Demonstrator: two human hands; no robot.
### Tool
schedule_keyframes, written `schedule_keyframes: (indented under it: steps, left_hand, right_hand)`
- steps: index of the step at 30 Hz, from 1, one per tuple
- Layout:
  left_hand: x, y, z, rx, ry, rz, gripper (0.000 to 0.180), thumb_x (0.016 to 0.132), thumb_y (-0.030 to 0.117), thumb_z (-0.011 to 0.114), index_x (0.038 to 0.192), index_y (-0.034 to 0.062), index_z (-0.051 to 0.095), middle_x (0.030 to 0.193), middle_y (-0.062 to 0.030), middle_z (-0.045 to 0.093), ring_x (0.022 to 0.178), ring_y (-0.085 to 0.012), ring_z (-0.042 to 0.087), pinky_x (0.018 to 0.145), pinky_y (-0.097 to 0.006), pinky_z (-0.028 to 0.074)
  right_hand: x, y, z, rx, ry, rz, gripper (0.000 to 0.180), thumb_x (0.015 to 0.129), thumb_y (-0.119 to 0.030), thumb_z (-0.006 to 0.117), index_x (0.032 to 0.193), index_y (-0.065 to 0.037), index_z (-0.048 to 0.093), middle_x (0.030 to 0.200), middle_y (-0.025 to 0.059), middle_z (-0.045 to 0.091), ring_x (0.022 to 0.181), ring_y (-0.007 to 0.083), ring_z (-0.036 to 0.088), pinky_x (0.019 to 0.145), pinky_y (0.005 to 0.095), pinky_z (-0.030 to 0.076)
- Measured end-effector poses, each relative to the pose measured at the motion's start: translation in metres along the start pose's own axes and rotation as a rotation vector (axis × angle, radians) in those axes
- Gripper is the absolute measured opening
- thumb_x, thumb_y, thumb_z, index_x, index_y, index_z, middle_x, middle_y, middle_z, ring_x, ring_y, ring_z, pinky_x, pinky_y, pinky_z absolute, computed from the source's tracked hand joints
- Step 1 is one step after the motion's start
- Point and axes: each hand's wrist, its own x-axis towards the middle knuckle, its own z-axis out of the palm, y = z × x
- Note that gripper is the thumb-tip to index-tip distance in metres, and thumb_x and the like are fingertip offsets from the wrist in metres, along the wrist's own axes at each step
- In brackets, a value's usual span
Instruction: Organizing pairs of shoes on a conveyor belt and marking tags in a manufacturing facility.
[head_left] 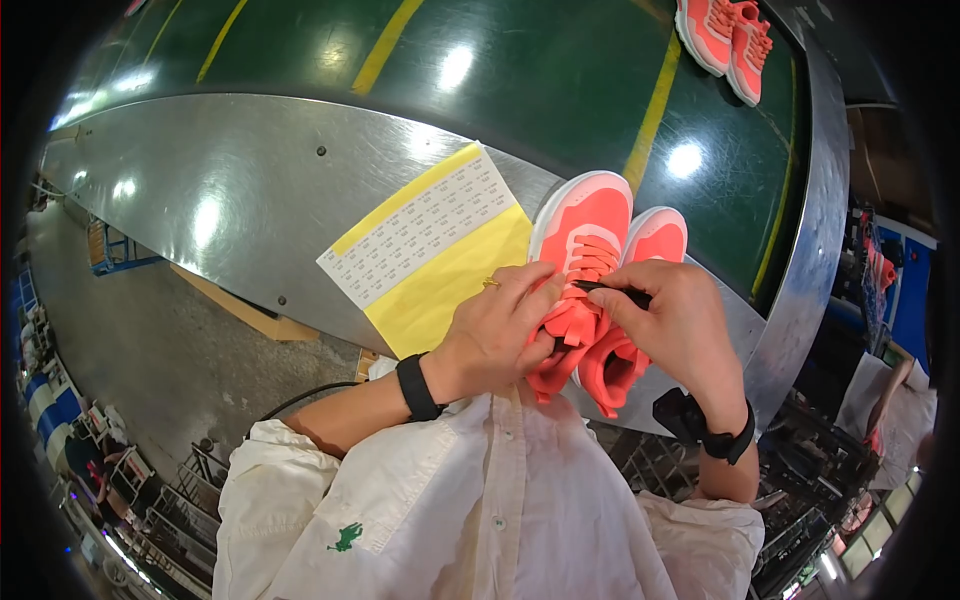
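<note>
Two coral sneakers with white soles stand side by side on the metal table edge, toes pointing away from me. My left hand [505, 325] grips the left sneaker [582, 230] at its laces and collar, thumb and fingers bent around that part. My right hand [672, 320] pinches a slim black pointed tool [625, 294], whose tip touches the laces of the left sneaker; its exact kind is hard to make out. The right sneaker [658, 235] sits partly behind my right hand. Just left of the shoes lies a yellow sheet with rows of small white printed labels [430, 240].
Beyond the metal table edge [250, 170] runs a green conveyor belt [540, 80] with yellow stripes. Another pair of coral sneakers [725, 45] rests on it at the far right. A cardboard piece [245, 305] shows below the table's left side, near a blue frame [118, 250].
</note>
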Motion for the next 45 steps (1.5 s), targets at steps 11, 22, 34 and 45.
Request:
schedule_keyframes:
  steps: [11, 22, 34, 45]
  left_hand:
    - [0.0, -0.002, 0.004, -0.022, 0.026, -0.021, 0.05, 0.07, 0.012, 0.068, 0.118, 0.0051, 0.054, 0.124, -0.0137, 0.054, 0.103, -0.0304, 0.059, 0.079, -0.036, 0.052]
    - [-0.009, -0.012, -0.036, 0.051, 0.036, 0.085, 0.052, 0.074, 0.01, 0.073, 0.123, 0.0061, 0.053, 0.127, -0.0132, 0.053, 0.108, -0.0313, 0.057, 0.09, -0.037, 0.047]
    - [-0.095, -0.12, -0.099, 0.216, 0.447, -0.528, 0.024, 0.085, 0.015, 0.064, 0.105, 0.0015, 0.063, 0.107, -0.0124, 0.06, 0.097, -0.025, 0.057, 0.082, -0.034, 0.046]
    - [-0.045, -0.01, -0.111, -0.654, 0.509, -0.469, 0.02, 0.095, 0.016, 0.059, 0.108, 0.0015, 0.063, 0.093, -0.0007, 0.066, 0.079, -0.0054, 0.06, 0.066, -0.021, 0.05]
  right_hand:
    - [-0.023, 0.024, -0.001, 0.235, 0.188, 0.19, 0.017, 0.081, -0.019, 0.069, 0.089, -0.004, 0.071, 0.07, 0.0103, 0.066, 0.056, 0.02, 0.062, 0.054, 0.0302, 0.047]
    - [-0.133, 0.165, 0.108, 0.004, 0.698, 0.519, 0.033, 0.079, -0.018, 0.074, 0.109, -0.008, 0.065, 0.106, 0.0132, 0.057, 0.093, 0.0268, 0.059, 0.08, 0.0353, 0.048]
    - [-0.076, 0.04, 0.051, 0.074, 0.929, -0.08, 0.022, 0.081, 0.002, 0.063, 0.101, -0.003, 0.068, 0.106, 0.0103, 0.065, 0.101, 0.0245, 0.061, 0.089, 0.0338, 0.047]
    - [0.018, -0.107, 0.087, 0.083, 0.7, -0.813, 0.029, 0.07, 0.001, 0.065, 0.098, -0.006, 0.068, 0.095, 0.0072, 0.066, 0.088, 0.0254, 0.061, 0.075, 0.0373, 0.047]
